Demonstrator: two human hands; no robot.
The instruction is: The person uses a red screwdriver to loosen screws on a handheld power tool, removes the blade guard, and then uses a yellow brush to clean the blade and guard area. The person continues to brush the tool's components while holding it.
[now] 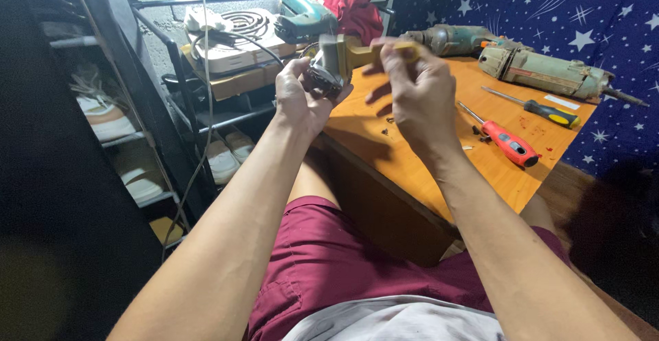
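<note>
My left hand (pixel 300 97) grips a dark round metal part (pixel 321 78) held up over the near corner of the orange wooden table (pixel 425 169). My right hand (pixel 414 87) is closed on the yellow handle of a brush (pixel 357 54), whose pale bristle head rests against the metal part. Both hands are raised in front of me, close together. Small dark bits lie on the table below them.
A red-handled screwdriver (pixel 509 142) and a black-and-yellow one (pixel 546 111) lie on the table's right. Two worn power tools (pixel 546 72) sit at its far edge, a green drill (pixel 300 11) on a box at the back. Shelves with shoes (pixel 223 157) stand left.
</note>
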